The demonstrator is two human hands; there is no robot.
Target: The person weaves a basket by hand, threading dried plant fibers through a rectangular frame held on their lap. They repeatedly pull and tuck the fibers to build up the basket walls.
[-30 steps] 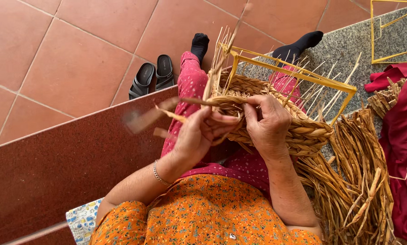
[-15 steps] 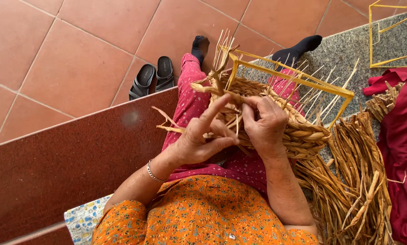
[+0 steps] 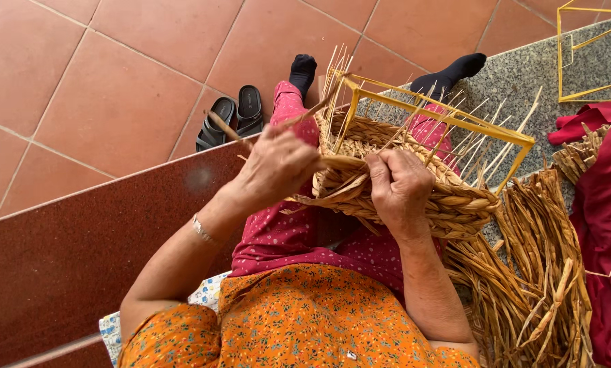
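A half-woven straw basket (image 3: 448, 197) on a yellow wire frame (image 3: 455, 116) rests on my lap, thin upright reeds sticking out of it. My left hand (image 3: 275, 163) is closed around a flat dried straw strand (image 3: 339, 163) and pulls it out to the left of the basket's near rim. My right hand (image 3: 401, 187) presses on the braided rim and pinches the same strand where it meets the weave. I wear an orange flowered top and pink dotted trousers, with black socks on my feet.
A heap of dried straw strands (image 3: 537, 272) lies at my right on the grey granite ledge (image 3: 523, 75). Red cloth (image 3: 605, 204) lies beyond it. Another yellow wire frame (image 3: 591, 48) stands at top right. Black sandals (image 3: 234, 116) sit on the terracotta tile floor.
My left hand has swung from the basket's front out to the left, drawing the strand taut. The right hand has stayed on the rim.
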